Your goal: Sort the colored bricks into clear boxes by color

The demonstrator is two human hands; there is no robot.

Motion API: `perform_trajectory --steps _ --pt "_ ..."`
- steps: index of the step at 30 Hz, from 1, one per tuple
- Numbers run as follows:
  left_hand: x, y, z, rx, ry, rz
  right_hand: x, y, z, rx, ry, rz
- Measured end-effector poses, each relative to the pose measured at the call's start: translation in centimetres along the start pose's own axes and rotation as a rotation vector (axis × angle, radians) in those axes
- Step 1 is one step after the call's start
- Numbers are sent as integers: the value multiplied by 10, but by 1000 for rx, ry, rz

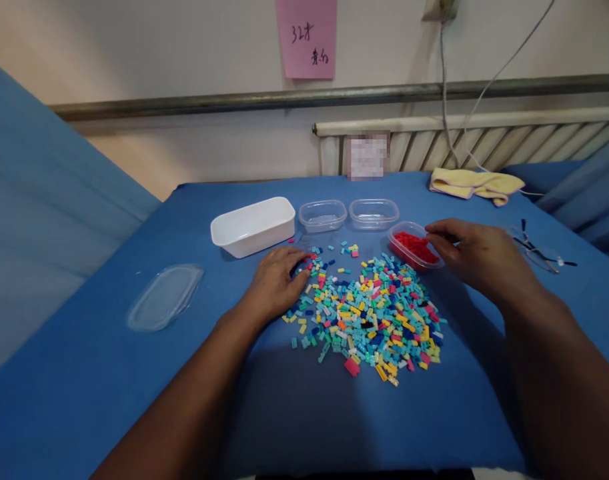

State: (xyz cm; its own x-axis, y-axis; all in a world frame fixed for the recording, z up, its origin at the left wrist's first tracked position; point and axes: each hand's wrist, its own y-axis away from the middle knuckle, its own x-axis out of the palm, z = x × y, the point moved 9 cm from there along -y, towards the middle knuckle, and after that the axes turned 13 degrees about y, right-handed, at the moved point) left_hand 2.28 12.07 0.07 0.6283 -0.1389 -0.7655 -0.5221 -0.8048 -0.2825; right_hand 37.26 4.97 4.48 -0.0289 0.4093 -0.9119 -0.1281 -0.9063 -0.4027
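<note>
A loose pile of small toy building bricks (369, 313) in teal, yellow, blue, pink and other colours lies on the blue cloth. At its upper left edge rests my left hand (277, 280), fingers bent, thumb and index finger apart. Its fingertips touch or nearly touch a small red brick (311, 256). To the right of the pile, a clear plastic container (400, 252) holds many red bricks (415, 247). My right hand (471, 253) is at that container's right rim, thumb and fingers brought together. Whether they pinch the rim or a brick is hidden.
A white tub (254, 233) and two clear containers (323, 225) (374, 223) stand behind the pile. A clear lid (165, 298) lies left. Eyeglasses (539, 252) and a yellow cloth (474, 183) lie right; a radiator (534, 137) is behind.
</note>
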Motion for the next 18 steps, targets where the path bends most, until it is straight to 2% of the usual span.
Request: perform_trajectory --steps 4,14,18 --pt "3 2 1 -11 -17 22 5 1 -3 20 -34 -1" --pt "0 2 -6 21 75 -12 0 1 -2 51 -45 50" --pt "2 2 -10 34 72 10 -1 1 0 49 -44 50"
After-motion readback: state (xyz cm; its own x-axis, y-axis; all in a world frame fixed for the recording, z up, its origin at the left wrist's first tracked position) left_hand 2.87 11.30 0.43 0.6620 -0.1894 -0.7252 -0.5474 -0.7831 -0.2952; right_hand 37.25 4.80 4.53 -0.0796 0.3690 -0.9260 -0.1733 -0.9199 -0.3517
